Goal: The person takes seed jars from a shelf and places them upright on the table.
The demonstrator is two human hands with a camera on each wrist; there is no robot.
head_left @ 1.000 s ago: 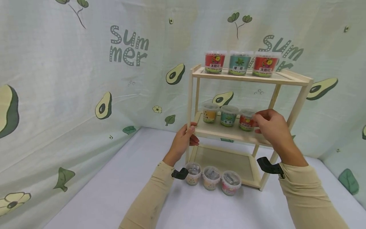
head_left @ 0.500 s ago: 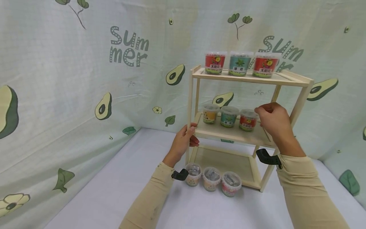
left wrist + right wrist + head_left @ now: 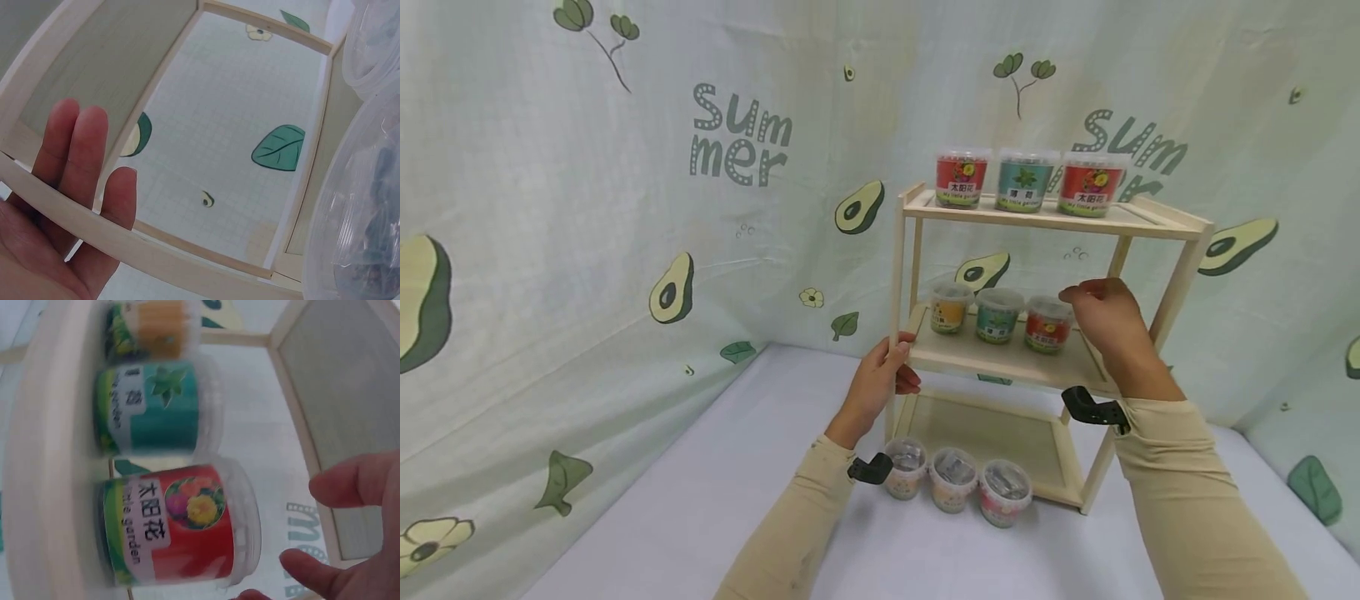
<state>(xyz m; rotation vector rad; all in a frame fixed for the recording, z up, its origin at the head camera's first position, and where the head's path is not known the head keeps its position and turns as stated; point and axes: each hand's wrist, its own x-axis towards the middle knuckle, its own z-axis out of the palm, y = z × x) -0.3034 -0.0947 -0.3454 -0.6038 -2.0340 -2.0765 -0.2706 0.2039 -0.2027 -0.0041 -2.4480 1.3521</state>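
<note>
My left hand (image 3: 872, 383) grips the front left post (image 3: 896, 275) of a pale wooden shelf rack. In the left wrist view its fingers curl around that post (image 3: 169, 250). On the middle shelf stand a yellow-labelled cup (image 3: 949, 312), a teal-labelled cup (image 3: 997, 320) and a red-labelled cup (image 3: 1047, 330), all clear-lidded and upright. My right hand (image 3: 1112, 325) hovers just right of the red cup's lid. The right wrist view shows its thumb and fingers spread, apart from the red cup (image 3: 197, 531), holding nothing.
Three cups stand on the top shelf: two red-labelled, with a teal one (image 3: 1022, 185) between. In front of the bottom shelf (image 3: 992, 425), three pale cups with clear lids, one a pink cup (image 3: 1003, 500), stand on the white table (image 3: 715, 483). A printed cloth (image 3: 587, 233) hangs behind.
My right hand has let go of the red cup and risen a little away from it. The left hand keeps its grip on the post. The head view has tilted slightly upward.
</note>
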